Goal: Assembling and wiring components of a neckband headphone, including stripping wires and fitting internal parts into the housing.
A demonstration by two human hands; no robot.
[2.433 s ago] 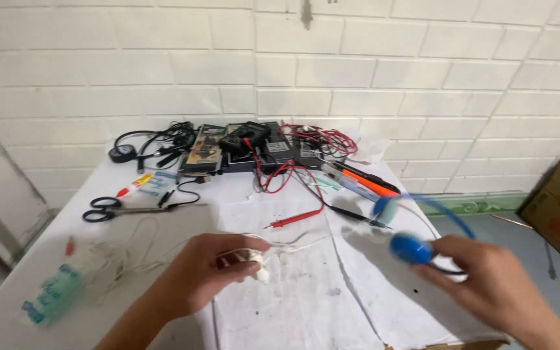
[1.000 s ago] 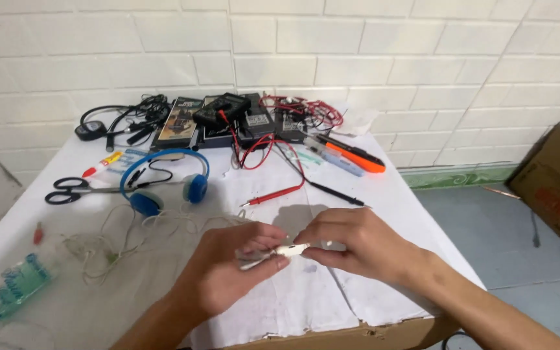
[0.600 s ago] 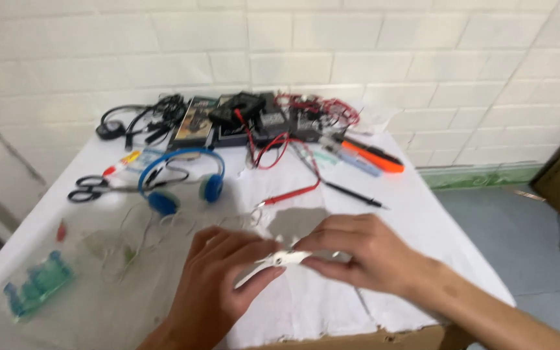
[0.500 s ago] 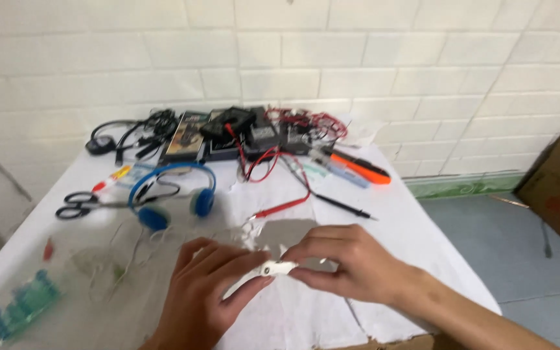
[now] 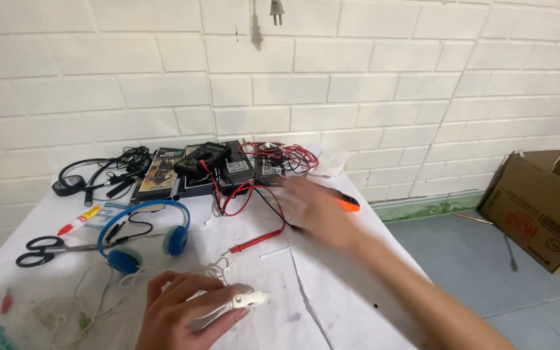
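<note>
Your left hand (image 5: pixel 179 314) at 6 o'clock is clamped on a white plug (image 5: pixel 244 302), its tip poking out toward 3. Blue headphones (image 5: pixel 139 234) lie just past it at 11. Your right hand (image 5: pixel 315 209), blurred, reaches over the orange tool (image 5: pixel 347 204); grip can't tell.

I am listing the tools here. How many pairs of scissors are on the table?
1. The scissors with black handles lie near the left edge of the table, left of the blue headphones. Others may be hidden under the cables.
</note>
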